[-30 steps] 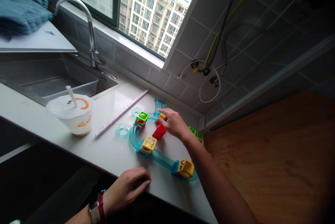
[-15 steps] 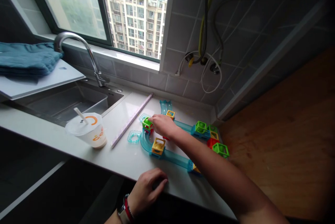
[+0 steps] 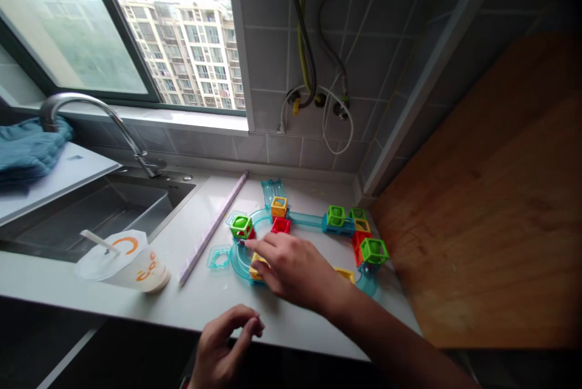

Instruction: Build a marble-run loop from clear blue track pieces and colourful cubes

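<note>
A loop of clear blue track (image 3: 309, 218) with coloured cube blocks lies on the white counter. My right hand (image 3: 291, 265) reaches over its near left part, fingers bent beside a yellow cube (image 3: 257, 269), which they partly cover; whether they grip anything is unclear. Just beyond the fingertips is a green cube (image 3: 240, 226) on a red one. A red cube (image 3: 280, 225) and another yellow cube (image 3: 279, 206) stand behind the hand. At the counter's front edge my left hand (image 3: 227, 340) is curled, thumb near the fingertips, with nothing visible in it.
A cup (image 3: 131, 260) with a straw stands at the left. A long pale stick (image 3: 213, 228) and a loose clear blue piece (image 3: 220, 257) lie left of the track. Behind the cup is a sink (image 3: 136, 195) with a faucet (image 3: 109, 111). A wooden panel (image 3: 491, 213) rises at the right.
My right hand has drawn back from the green cube toward the near yellow cube. My left hand's fingers have curled in a little. The view has shifted to the right.
</note>
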A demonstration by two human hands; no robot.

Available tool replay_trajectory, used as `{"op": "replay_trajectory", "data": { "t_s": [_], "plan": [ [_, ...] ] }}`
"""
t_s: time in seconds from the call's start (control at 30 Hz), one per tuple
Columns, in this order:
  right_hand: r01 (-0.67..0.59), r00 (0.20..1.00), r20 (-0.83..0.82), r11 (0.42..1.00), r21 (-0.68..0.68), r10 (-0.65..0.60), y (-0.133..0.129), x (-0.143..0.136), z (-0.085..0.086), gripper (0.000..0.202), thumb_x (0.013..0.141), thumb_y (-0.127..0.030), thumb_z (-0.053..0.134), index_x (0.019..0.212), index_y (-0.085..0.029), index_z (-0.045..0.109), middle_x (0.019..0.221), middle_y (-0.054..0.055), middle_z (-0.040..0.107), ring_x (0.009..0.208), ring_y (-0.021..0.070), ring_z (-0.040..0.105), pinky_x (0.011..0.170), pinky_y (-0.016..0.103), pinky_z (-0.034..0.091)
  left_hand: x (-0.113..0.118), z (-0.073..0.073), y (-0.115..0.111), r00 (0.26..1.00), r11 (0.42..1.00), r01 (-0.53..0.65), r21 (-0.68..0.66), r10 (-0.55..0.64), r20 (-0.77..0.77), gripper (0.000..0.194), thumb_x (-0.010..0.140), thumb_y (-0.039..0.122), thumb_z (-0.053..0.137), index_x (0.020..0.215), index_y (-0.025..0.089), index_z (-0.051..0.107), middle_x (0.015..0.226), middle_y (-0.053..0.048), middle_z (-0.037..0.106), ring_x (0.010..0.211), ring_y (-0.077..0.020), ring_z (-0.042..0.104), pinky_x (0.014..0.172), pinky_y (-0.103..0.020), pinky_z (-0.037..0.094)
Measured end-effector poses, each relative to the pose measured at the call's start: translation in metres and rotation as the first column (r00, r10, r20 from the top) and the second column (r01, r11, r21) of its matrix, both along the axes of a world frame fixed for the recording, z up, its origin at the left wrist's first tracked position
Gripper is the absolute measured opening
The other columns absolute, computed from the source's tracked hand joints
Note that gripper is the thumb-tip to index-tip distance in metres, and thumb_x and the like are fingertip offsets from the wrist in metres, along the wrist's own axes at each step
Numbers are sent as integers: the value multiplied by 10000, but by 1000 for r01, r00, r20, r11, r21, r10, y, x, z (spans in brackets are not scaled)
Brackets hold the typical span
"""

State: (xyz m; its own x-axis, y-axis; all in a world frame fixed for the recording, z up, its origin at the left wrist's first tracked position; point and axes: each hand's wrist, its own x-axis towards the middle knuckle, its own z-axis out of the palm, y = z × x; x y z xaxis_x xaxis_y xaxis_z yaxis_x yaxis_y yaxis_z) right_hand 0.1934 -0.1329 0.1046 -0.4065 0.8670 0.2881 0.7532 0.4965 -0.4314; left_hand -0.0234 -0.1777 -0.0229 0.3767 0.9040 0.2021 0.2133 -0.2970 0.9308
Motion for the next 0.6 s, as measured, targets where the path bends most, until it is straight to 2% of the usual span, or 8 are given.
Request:
{"op": "replay_trajectory", "data": {
  "t_s": [0.1,0.2,0.27,0.33,0.37,0.47,0.5,0.6],
  "plan": [
    [48,948,-318,997,65,-25,-53,13,-28,282,1011,-249,538,1268,-247,655,1028,66,744,940,217,708,836,329,567,-18,33,27,943,944,-323,72,314,115,92,986,301,623,1008,228,673,797,-6,732,730,-186,704,718,-322,589],
    [174,833,-547,978,117,-83,-94,15,-78,264,970,-164,532,1183,-237,668,793,32,724,678,178,684,651,288,548,-28,66,78,870,837,-491,239,459,181,161,918,323,718,979,176,687,824,-25,731,744,-194,712,759,-359,610],
    [182,820,-568,974,135,-74,-111,13,-111,280,940,-150,520,1162,-236,667,680,11,685,548,168,636,547,273,506,-32,80,121,859,802,-510,310,488,151,228,910,346,725,1023,153,683,916,-69,736,830,-222,728,753,-368,622],
    [145,829,-557,980,135,-46,-119,11,-136,277,919,-152,519,1136,-228,672,642,9,680,501,170,623,513,270,488,-33,87,168,878,842,-430,325,474,-67,354,951,392,664,1179,121,649,1073,-114,738,984,-241,726,790,-339,614],
    [135,831,-554,985,110,-52,-120,11,-144,268,918,-159,518,1123,-223,678,650,17,689,509,175,635,521,271,495,-32,88,191,843,850,-399,345,487,-226,418,958,446,638,1203,107,640,1103,-99,733,1003,-227,719,774,-294,595],
    [145,818,-560,989,-19,-131,-118,13,-156,233,929,-200,525,1071,-219,709,705,40,724,585,188,684,578,272,532,-29,84,252,808,908,-298,294,404,-428,512,932,483,641,1153,22,657,1095,-56,734,965,-176,711,812,-226,524],
    [149,813,-561,987,-57,-156,-117,14,-157,225,929,-215,533,1054,-221,720,721,41,732,607,188,694,595,268,541,-27,81,269,789,929,-264,259,362,-496,549,909,494,662,1126,-11,652,1071,-59,738,895,-148,707,771,-206,509],
    [147,819,-545,984,-99,-177,-114,15,-161,213,908,-244,558,1000,-217,748,740,41,748,636,188,707,616,257,548,-19,68,302,759,949,-229,215,312,-572,584,847,510,725,993,-49,641,998,-109,751,703,-104,672,658,-194,477]
  ]
}}
